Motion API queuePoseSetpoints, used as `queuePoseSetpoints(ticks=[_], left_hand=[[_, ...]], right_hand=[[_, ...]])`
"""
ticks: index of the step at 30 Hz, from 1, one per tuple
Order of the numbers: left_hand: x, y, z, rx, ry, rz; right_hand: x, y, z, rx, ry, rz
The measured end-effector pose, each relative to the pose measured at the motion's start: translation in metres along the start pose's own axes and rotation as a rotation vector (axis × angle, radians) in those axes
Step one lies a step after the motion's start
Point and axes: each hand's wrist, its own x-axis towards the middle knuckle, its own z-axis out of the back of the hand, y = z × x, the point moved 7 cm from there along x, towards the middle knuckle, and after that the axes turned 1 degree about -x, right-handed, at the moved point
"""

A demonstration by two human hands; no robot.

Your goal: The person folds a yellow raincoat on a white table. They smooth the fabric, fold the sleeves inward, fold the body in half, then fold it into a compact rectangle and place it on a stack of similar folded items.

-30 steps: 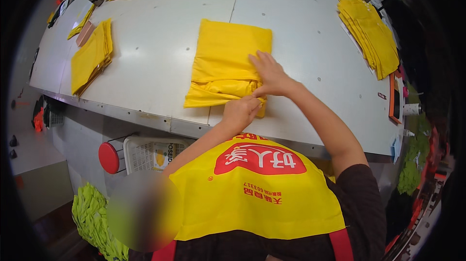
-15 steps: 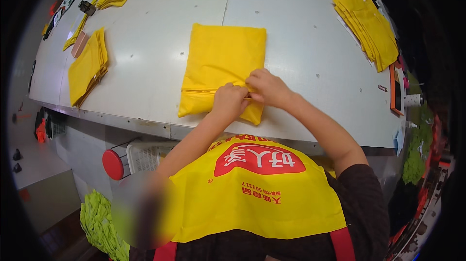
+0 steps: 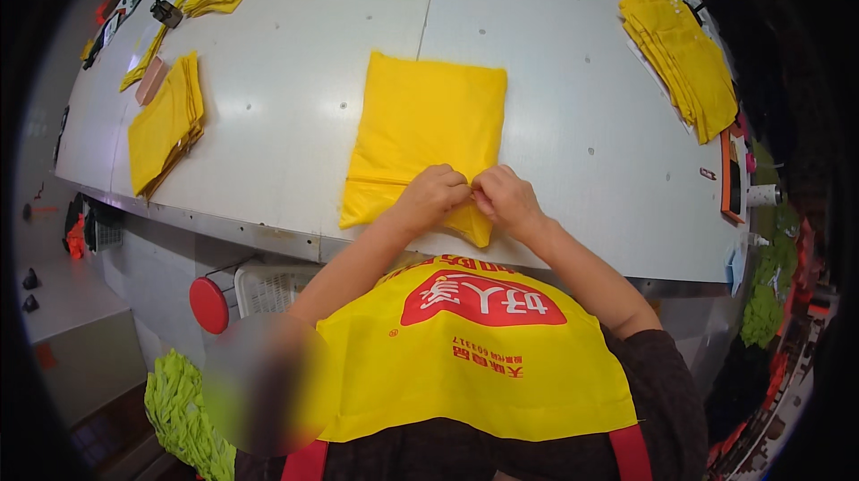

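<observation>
A plump yellow bag [image 3: 428, 119] lies at the near side of the pale table, with a dark line running across its lower part. My left hand [image 3: 436, 197] is closed in a pinch on that line, toward the bag's right edge. Close beside it, my right hand [image 3: 506, 201] pinches the bag's right edge, and the fingertips of both hands almost meet. What exactly lies between the fingertips is too small to make out. The bag's near right corner pokes out below the hands.
Folded yellow cloths [image 3: 168, 127] lie on the table's left, and another yellow stack [image 3: 684, 60] on its right. An orange-edged box [image 3: 732, 175] sits by the right edge. Below the table are a red round stool [image 3: 208, 305], a white basket [image 3: 268, 289] and green cloth [image 3: 188, 414].
Both hands have moved right along the dark line to the bag's right edge. My right hand has come down level with the left. The whole view has shifted slightly.
</observation>
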Motion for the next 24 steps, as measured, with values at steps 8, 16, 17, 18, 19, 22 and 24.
queuePoseSetpoints(ticks=[8, 16, 17, 18, 19, 22, 24], left_hand=[[-0.001, -0.002, -0.020, -0.045, -0.054, 0.120], [-0.006, 0.005, -0.015, -0.109, -0.104, 0.177], [-0.005, 0.005, -0.014, -0.123, -0.114, 0.182], [-0.005, 0.004, -0.014, -0.127, -0.105, 0.186], [-0.005, 0.004, -0.014, -0.131, -0.097, 0.191], [-0.007, 0.003, -0.013, -0.119, -0.117, 0.189], [-0.008, 0.004, -0.011, -0.115, -0.126, 0.189]], right_hand=[[-0.016, -0.054, -0.027, -0.069, -0.155, -0.494], [-0.043, -0.078, -0.024, 0.605, 0.442, -0.734], [-0.039, -0.078, -0.023, 0.556, 0.434, -0.668], [-0.036, -0.077, -0.021, 0.507, 0.426, -0.601], [-0.040, -0.078, -0.023, 0.553, 0.449, -0.672], [-0.041, -0.069, -0.020, 0.627, 0.447, -0.757], [-0.033, -0.054, -0.016, 0.595, 0.352, -0.649]])
